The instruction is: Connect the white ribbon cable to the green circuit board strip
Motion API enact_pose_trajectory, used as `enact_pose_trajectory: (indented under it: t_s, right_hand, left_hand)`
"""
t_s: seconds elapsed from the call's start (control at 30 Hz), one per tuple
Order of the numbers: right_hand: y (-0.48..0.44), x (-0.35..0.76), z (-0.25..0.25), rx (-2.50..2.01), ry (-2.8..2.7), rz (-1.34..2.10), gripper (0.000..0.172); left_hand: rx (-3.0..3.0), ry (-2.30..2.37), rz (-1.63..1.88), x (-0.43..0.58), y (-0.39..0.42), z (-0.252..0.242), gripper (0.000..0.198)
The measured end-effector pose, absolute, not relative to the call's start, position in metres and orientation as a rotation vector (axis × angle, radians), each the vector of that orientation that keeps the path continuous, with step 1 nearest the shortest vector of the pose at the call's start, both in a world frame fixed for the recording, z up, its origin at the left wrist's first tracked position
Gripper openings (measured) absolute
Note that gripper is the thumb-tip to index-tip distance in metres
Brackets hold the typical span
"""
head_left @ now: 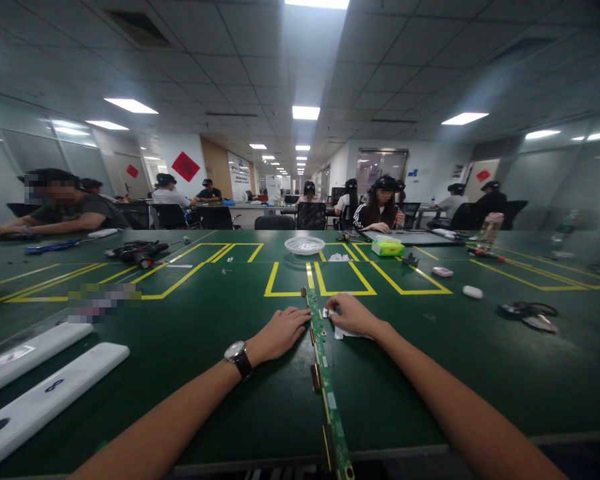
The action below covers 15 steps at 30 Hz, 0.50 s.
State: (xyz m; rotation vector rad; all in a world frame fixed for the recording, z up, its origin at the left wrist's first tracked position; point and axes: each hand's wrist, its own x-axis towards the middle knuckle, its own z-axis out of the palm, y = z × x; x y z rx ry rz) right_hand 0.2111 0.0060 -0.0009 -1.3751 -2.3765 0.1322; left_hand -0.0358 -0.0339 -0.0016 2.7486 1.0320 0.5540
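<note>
A long, narrow green circuit board (pixel 324 360) lies lengthwise on the green table in front of me, its near end reaching the table's front edge. Metal connectors line its left side. Flat on the table, my left hand (pixel 280 331) has its fingers stretched out, the tips touching the board's left edge. On the other side, my right hand (pixel 354 315) is closed in a pinch on a small white piece (pixel 326 313) close beside the board. Crumpled white tissue (pixel 341 332) lies under this hand, partly hidden by it.
Two long white cases (pixel 55 400) lie at left. Farther back are a white basket (pixel 305 246), a green-yellow tissue pack (pixel 387 247) and a dark tool (pixel 140 252). A black cable bundle (pixel 527 310) rests at right. Other people sit around the tables.
</note>
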Motion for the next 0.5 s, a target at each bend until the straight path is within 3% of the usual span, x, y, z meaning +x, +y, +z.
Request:
enact_pose_trajectory:
  t_s: [0.5]
  right_hand:
    - [0.0006,0.2102,0.0064,-1.324,-2.365,0.181,0.024]
  left_hand:
    - [2.709,1.094,0.702,-0.0369,-0.0284,-0.0047,0.030]
